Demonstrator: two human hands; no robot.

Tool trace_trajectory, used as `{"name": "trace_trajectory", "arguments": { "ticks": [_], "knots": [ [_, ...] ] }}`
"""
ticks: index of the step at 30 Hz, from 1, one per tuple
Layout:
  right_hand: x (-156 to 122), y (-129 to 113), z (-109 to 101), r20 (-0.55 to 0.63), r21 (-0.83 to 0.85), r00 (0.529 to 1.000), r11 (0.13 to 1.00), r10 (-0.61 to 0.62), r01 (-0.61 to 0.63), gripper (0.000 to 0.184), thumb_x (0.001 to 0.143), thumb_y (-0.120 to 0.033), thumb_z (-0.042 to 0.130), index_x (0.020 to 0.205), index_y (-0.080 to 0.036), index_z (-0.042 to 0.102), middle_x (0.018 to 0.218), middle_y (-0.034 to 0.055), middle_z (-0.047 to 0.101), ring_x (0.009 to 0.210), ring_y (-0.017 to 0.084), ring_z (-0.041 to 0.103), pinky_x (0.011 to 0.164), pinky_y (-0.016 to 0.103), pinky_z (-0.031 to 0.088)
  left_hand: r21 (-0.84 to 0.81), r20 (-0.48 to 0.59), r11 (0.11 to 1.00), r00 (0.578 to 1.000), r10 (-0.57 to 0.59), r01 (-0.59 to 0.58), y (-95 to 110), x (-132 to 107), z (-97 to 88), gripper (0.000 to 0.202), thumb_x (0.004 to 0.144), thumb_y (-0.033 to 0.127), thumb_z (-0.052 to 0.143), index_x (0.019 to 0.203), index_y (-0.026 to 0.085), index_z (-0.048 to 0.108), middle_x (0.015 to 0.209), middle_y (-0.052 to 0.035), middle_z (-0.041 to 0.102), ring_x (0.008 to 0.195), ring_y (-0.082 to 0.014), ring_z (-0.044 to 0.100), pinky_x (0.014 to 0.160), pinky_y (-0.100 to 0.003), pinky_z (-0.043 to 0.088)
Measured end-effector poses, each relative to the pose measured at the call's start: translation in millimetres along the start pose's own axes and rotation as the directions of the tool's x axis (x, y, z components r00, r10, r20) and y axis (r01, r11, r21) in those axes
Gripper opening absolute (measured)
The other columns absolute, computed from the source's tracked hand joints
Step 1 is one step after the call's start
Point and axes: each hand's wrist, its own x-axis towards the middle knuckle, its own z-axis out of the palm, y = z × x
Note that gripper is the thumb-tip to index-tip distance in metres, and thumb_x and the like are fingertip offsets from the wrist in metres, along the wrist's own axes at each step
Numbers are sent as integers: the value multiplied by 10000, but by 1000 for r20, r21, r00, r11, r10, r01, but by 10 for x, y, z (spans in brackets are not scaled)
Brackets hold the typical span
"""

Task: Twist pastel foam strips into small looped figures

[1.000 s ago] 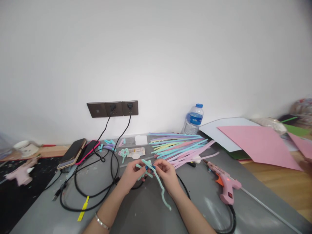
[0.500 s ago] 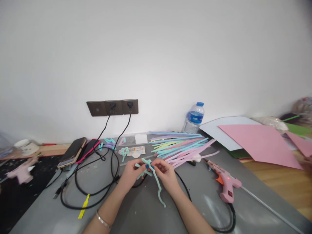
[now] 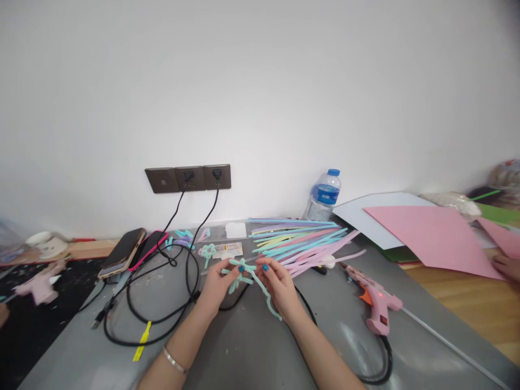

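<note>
Both my hands meet over the grey table (image 3: 252, 352) on one teal pipe cleaner (image 3: 260, 287), bent into loops at its top. My left hand (image 3: 217, 290) pinches the looped end with thumb and fingers. My right hand (image 3: 280, 287) pinches the strand just right of the loops, and the free tail curls down past that wrist. A fan of pastel pipe cleaners (image 3: 300, 241) lies just beyond my right hand. A small teal looped piece (image 3: 208, 252) rests on the table beyond my left hand.
A pink glue gun (image 3: 376, 306) lies at the right with its black cord. Black cables (image 3: 162, 292) run from wall sockets (image 3: 188, 179) past two phones (image 3: 132, 250). A water bottle (image 3: 325, 197) and pink paper sheets (image 3: 434, 238) sit further right. Another person's hand (image 3: 506, 266) shows at the right edge.
My hands have drawn the pipe cleaner's tail upward, so it hangs shorter. The loops at the top have shifted slightly left and up.
</note>
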Motion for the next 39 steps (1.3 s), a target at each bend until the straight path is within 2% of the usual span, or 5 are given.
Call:
{"name": "trace_trajectory", "arguments": {
  "ticks": [4,10,21,29,39],
  "knots": [
    [-10,-37,39,11,-128,1000,992,21,-19,213,740,-403,713,799,-203,670,722,14,644,618,146,558,576,242,431,69,29,997,999,36,-38,22,-14,22,314,696,448,706,759,140,689,556,33,557,455,-63,395,429,-158,285],
    [-22,-68,62,29,-235,1000,972,-8,14,210,723,-393,718,757,-198,648,642,-5,610,530,125,506,511,234,397,93,49,991,995,90,-94,48,-20,47,284,685,408,710,799,148,727,704,-26,670,619,-135,561,561,-192,420],
    [-71,-38,42,71,-493,967,834,-245,248,128,818,-305,605,777,-197,661,701,18,581,606,153,491,552,256,385,216,111,962,983,143,-165,113,-32,22,270,698,394,680,738,138,756,632,-33,671,598,-152,568,569,-217,434],
    [-89,-23,52,52,-450,978,869,-204,205,148,821,-335,608,786,-198,651,706,20,573,603,155,489,548,254,379,236,100,960,986,131,-151,101,-24,7,317,679,323,709,940,153,765,689,-49,734,634,-194,634,636,-263,487],
    [-86,-23,51,78,-468,970,851,-229,239,146,822,-312,623,749,-190,662,671,5,545,604,147,479,546,252,365,252,126,948,978,168,-195,120,-36,-3,215,730,326,673,813,160,782,689,-46,735,635,-174,621,614,-228,461]
  ]
}}
